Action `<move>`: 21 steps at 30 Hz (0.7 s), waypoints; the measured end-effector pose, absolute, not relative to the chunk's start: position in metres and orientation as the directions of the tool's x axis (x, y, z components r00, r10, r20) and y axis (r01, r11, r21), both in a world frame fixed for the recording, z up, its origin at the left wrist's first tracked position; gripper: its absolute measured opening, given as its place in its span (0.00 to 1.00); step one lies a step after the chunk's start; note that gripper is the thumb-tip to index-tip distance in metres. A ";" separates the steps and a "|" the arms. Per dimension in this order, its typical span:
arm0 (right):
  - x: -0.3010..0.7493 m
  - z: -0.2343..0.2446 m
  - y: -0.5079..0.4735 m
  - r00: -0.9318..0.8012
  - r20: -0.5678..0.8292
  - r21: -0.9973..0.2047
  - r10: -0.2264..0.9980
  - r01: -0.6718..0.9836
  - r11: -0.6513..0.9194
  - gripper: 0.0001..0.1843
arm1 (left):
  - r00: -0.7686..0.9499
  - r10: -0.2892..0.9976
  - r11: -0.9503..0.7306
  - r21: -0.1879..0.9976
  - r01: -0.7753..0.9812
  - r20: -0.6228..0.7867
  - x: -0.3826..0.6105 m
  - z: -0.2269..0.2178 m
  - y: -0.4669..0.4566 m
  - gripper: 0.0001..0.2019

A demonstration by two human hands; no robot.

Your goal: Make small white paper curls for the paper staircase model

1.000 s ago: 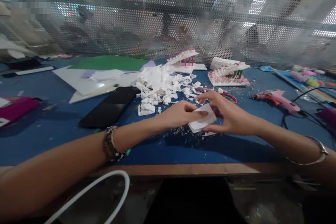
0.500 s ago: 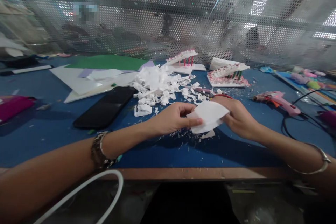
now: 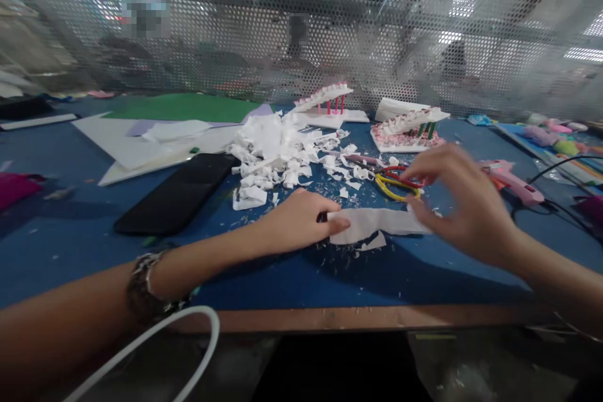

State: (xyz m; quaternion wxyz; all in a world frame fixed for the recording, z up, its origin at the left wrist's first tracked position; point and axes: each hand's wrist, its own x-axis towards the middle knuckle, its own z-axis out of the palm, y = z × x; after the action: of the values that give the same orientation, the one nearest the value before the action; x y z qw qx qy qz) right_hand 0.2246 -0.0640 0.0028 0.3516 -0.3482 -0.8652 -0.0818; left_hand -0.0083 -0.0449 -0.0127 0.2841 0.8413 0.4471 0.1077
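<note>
The white piece (image 3: 377, 223) had come down from between the hands and lay flat on the bench (image 3: 282, 276). The left hand (image 3: 301, 223) pinched its left end. The right hand (image 3: 464, 201), blurred, was open with fingers spread over the other end, just beside the scissors (image 3: 396, 181). Pinned at one end only, the piece could likely swivel or slide into the scrap pile (image 3: 277, 144).

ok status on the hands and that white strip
Left hand pinching one end of white strip. Right hand at the other end, grip blurred. Scissors lying just behind.
</note>
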 end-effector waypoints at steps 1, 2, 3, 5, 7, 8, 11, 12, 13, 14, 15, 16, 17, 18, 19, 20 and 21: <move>0.219 0.000 -0.068 -0.632 0.579 -0.043 0.514 0.606 0.794 0.11 | 0.565 0.818 -0.383 0.634 0.672 -0.104 -0.007 -0.013 -0.044 0.18; 0.213 -0.004 -0.070 -0.702 0.532 0.010 0.474 0.564 0.825 0.12 | 0.555 0.821 -0.317 0.701 0.639 -0.134 -0.005 -0.013 -0.044 0.18; 0.207 -0.008 -0.072 -0.754 0.491 0.065 0.437 0.531 0.845 0.14 | 0.547 0.823 -0.255 0.760 0.598 -0.155 -0.004 -0.013 -0.044 0.18; 0.197 -0.014 -0.073 -0.797 0.465 0.178 0.387 0.512 0.841 0.15 | 0.548 0.820 -0.181 0.833 0.523 -0.166 -0.001 -0.013 -0.048 0.19; 0.191 -0.015 -0.072 -0.809 0.470 0.284 0.353 0.518 0.807 0.11 | 0.569 0.804 -0.158 0.860 0.485 -0.172 0.001 -0.012 -0.053 0.20; 0.191 -0.015 -0.072 -0.814 0.478 0.331 0.331 0.516 0.790 0.09 | 0.586 0.791 -0.159 0.866 0.474 -0.176 0.002 -0.011 -0.055 0.21; 0.196 -0.009 -0.072 -0.840 0.479 0.426 0.257 0.478 0.768 0.12 | 0.621 0.772 -0.244 0.838 0.488 -0.137 -0.001 -0.011 -0.057 0.22; 0.200 -0.007 -0.071 -0.841 0.475 0.421 0.259 0.476 0.772 0.12 | 0.627 0.773 -0.308 0.804 0.508 -0.100 -0.002 -0.011 -0.057 0.22; 0.203 -0.004 -0.069 -0.828 0.480 0.386 0.291 0.497 0.778 0.11 | 0.640 0.766 -0.387 0.756 0.528 -0.055 -0.003 -0.012 -0.057 0.20; 0.208 0.000 -0.066 -0.794 0.496 0.316 0.352 0.543 0.778 0.09 | 0.659 0.752 -0.471 0.694 0.544 -0.006 -0.003 -0.013 -0.057 0.19; 0.212 0.005 -0.062 -0.744 0.516 0.221 0.424 0.594 0.773 0.07 | 0.686 0.726 -0.555 0.625 0.549 0.042 -0.003 -0.014 -0.057 0.19; 0.216 0.011 -0.056 -0.663 0.548 0.092 0.509 0.653 0.752 0.04 | 0.724 0.686 -0.635 0.553 0.540 0.081 -0.001 -0.016 -0.057 0.21; 0.220 0.017 -0.050 -0.563 0.571 -0.048 0.597 0.703 0.709 0.04 | 0.762 0.638 -0.704 0.484 0.519 0.111 0.002 -0.017 -0.057 0.23; 0.224 0.024 -0.043 -0.462 0.593 -0.178 0.659 0.723 0.667 0.05 | 0.795 0.593 -0.759 0.418 0.499 0.128 0.006 -0.019 -0.058 0.24; 0.227 0.030 -0.036 -0.367 0.598 -0.306 0.712 0.716 0.627 0.07 | 0.820 0.556 -0.800 0.357 0.482 0.136 0.010 -0.021 -0.058 0.23; 0.230 0.037 -0.029 -0.281 0.580 -0.424 0.765 0.698 0.577 0.08 | 0.839 0.526 -0.829 0.305 0.470 0.138 0.014 -0.022 -0.058 0.22; 0.232 0.043 -0.024 -0.200 0.560 -0.489 0.804 0.703 0.516 0.08 | 0.853 0.505 -0.847 0.266 0.460 0.130 0.019 -0.025 -0.057 0.20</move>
State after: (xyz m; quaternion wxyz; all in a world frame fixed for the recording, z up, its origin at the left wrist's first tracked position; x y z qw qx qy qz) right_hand 0.2321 -0.0243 0.0427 0.4022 -0.4879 -0.7722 0.0626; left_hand 0.0188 -0.0575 -0.0246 0.1130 0.9560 0.2524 0.0980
